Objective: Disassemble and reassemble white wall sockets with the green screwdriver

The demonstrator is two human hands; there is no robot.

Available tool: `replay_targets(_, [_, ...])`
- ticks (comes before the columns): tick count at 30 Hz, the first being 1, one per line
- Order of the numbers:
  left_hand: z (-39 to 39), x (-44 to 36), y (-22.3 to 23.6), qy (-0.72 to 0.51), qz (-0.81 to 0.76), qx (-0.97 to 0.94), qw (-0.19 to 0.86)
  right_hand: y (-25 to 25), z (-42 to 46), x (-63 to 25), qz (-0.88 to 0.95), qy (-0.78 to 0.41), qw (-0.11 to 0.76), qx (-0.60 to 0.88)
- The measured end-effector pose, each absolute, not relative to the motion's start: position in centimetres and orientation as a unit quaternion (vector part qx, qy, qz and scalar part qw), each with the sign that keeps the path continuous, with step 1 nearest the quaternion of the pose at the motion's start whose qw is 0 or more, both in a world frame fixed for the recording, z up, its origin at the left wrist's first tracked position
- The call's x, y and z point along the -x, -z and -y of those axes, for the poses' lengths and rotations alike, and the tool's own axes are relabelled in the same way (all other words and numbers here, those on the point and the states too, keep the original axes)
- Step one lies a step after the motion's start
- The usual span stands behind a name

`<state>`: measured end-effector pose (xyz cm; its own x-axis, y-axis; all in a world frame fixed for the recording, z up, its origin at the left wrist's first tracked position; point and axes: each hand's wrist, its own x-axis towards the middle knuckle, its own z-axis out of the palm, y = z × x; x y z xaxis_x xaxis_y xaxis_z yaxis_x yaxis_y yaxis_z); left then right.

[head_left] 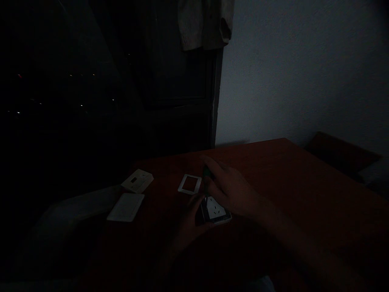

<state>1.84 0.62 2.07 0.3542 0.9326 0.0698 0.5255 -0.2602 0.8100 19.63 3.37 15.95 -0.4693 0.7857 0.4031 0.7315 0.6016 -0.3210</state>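
A wall socket [216, 209] with a white face and dark surround lies on the reddish-brown table. My left hand [192, 223] grips it from the left, thumb along the near edge and fingers at the far left side. In my right hand [232, 188] is a screwdriver with a green handle [208, 173], held upright. Its shaft points down at the left edge of the socket; the tip is too dark to make out. Just beyond my left fingers a white square frame [181, 187] lies flat on the table.
To the left lie a white plate [125, 207] and a pale box-like piece with a dark slot [139, 181]. The table [273, 162] reaches a pale wall [288, 73]. A dark window with small lights is at the left, and cloth [202, 24] hangs above. The room is very dim.
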Motion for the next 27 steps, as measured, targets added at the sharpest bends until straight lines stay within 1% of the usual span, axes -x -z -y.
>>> replay_targets(2, [-0.65,-1.85,-1.9,-0.288,-0.492,-0.741,0.355,-15.82,-3.39,-19.71,0.866,-0.094,0.292,0.396])
replay_targets(4, [-0.68,-1.9,-1.79,-0.291,-0.489,-0.742,0.355,-15.78,-3.41,-19.76,0.87,-0.114,0.297,0.376])
replay_targets(8, [-0.67,-2.02,-2.06,-0.285,-0.495,-0.741,0.353,-15.99,-3.34,-19.68,0.862,-0.051,0.252,0.436])
replay_targets(10, [-0.64,-2.03,-2.35,-0.283,-0.492,-0.744,0.352,-16.13,-3.22,-19.72,0.859,-0.044,0.251,0.443])
replay_targets(15, [-0.65,-1.99,-2.32,-0.282,-0.487,-0.748,0.353,-16.26,-3.06,-19.95,0.882,-0.127,0.304,0.338])
replay_targets(16, [-0.66,-1.99,-2.17,-0.285,-0.485,-0.747,0.354,-16.27,-3.09,-19.94,0.881,-0.124,0.303,0.342])
replay_targets(20, [-0.61,-2.0,-1.8,-0.293,-0.484,-0.742,0.36,-16.38,-3.23,-19.69,0.856,-0.047,0.259,0.445])
replay_targets(22, [-0.55,-2.0,-1.94,-0.292,-0.486,-0.74,0.36,-16.36,-3.24,-19.65,0.846,-0.03,0.251,0.469])
replay_targets(27, [-0.47,-1.97,-2.42,-0.279,-0.502,-0.742,0.345,-16.02,-3.24,-19.96,0.862,-0.119,0.304,0.387])
